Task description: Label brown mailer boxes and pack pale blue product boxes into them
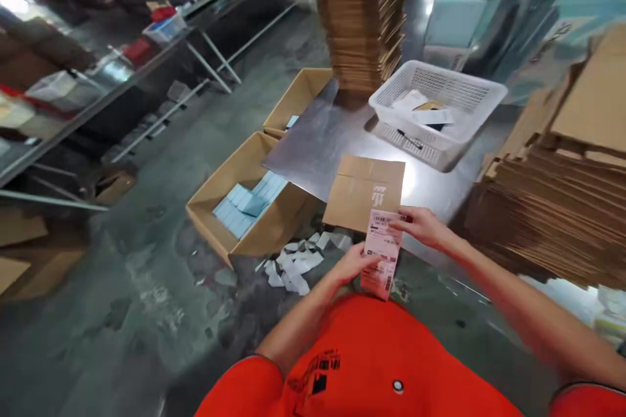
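Both hands hold a long printed shipping label point(384, 242) in front of my body. My left hand point(356, 263) pinches its left edge near the lower part. Higher up, at the right edge, the fingers of my right hand point(419, 225) are closed on the same label. Just beyond the label lies a flat brown cardboard box point(364, 192) with dark print, at the near edge of the metal table point(313, 143). The label's top overlaps the box's near edge in view; whether they touch I cannot tell.
A white plastic basket point(437, 94) with papers stands on the table. Flattened cartons are stacked behind point(362, 26) and at right point(562, 202). An open carton point(249, 208) with light-blue boxes stands left of the table. Paper scraps point(296, 267) lie on the floor.
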Tool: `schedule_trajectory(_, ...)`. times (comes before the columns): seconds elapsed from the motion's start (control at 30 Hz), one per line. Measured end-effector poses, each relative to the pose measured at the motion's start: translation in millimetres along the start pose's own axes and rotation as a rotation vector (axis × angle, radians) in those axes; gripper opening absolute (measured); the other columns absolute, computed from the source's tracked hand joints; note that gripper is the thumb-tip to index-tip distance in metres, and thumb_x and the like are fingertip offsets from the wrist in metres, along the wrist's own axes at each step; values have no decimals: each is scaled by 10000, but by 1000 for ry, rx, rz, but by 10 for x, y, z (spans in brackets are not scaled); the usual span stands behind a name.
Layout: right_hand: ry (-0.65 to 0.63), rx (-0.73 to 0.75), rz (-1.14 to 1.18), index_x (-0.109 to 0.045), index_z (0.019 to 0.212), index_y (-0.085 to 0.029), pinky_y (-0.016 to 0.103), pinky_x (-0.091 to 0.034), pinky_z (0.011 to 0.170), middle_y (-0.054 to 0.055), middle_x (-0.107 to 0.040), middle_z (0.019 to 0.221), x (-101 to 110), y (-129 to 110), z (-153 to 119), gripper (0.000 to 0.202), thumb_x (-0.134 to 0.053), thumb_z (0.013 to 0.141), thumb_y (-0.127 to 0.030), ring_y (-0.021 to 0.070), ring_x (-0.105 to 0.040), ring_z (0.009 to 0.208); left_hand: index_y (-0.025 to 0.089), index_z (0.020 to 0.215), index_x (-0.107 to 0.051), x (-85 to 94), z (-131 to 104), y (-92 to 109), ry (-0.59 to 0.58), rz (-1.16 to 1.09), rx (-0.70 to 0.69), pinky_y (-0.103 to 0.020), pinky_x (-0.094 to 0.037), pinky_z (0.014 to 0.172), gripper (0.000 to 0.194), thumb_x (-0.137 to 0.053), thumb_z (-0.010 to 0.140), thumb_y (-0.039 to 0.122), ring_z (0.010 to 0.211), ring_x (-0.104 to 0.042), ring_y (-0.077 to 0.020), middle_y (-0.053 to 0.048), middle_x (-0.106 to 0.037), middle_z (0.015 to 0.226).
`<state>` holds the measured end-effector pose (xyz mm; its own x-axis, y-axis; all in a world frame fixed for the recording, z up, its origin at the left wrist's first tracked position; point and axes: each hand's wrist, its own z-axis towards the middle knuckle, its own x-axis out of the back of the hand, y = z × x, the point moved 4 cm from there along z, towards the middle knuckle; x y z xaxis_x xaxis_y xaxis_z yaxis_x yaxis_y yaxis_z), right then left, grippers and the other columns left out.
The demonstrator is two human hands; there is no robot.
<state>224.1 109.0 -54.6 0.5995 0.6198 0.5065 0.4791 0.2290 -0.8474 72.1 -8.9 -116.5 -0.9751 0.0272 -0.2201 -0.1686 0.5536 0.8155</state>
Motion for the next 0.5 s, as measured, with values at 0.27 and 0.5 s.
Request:
schedule_trajectory(0.27, 18, -43, 4, -671, 812, -183, 271, -398, 616, 22, -616, 728, -685, 203, 231, 517, -519, 889, -671, 166, -546, 688, 115, 782, -693, 571, 323, 101, 327, -34, -134, -241, -427, 660, 341, -799, 685, 424, 693, -562, -135, 15, -634, 684)
schedule_trajectory(0.5, 222, -49, -235, -654, 831, -194, 327, -465, 738, 80, -667, 823, -699, 743, 960, 417, -473, 974, -541, 212, -588, 781, 126, 741, -708, 921, 559, -603, 358, -114, 107, -257, -453, 640, 364, -860, 617, 434, 671, -591, -150, 8, -663, 655)
